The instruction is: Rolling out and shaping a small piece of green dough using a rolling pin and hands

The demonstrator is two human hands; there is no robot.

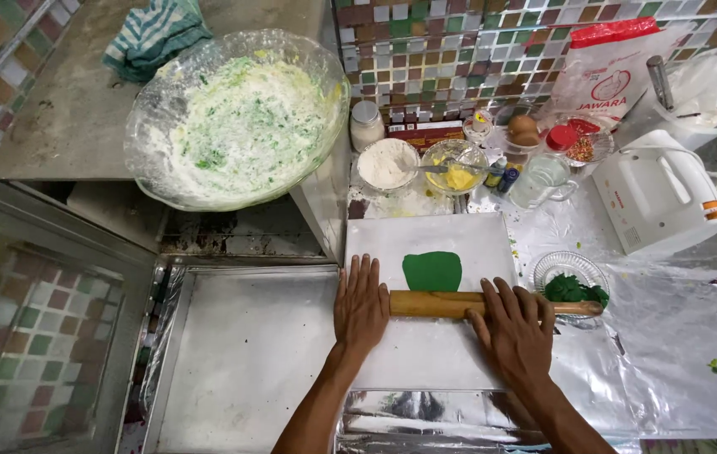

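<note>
A wooden rolling pin (pixel 434 303) lies across a white board (pixel 476 240). My left hand (pixel 360 304) presses flat on its left end. My right hand (pixel 514 326) presses flat on its right part, fingers spread. Just beyond the pin sits a flattened piece of green dough (pixel 432 271), its near edge under the pin. A small glass dish (pixel 562 267) with more green dough (pixel 573 291) stands at the pin's right end.
A large glass bowl (pixel 157 109) of white and green residue sits at the back left. Behind the board are a flour bowl (pixel 386 163), a butter bowl (pixel 456 166), a glass cup (pixel 541 178), a white hand mixer (pixel 657 193), a flour bag (pixel 611 67). A metal tray (pixel 241 353) lies left.
</note>
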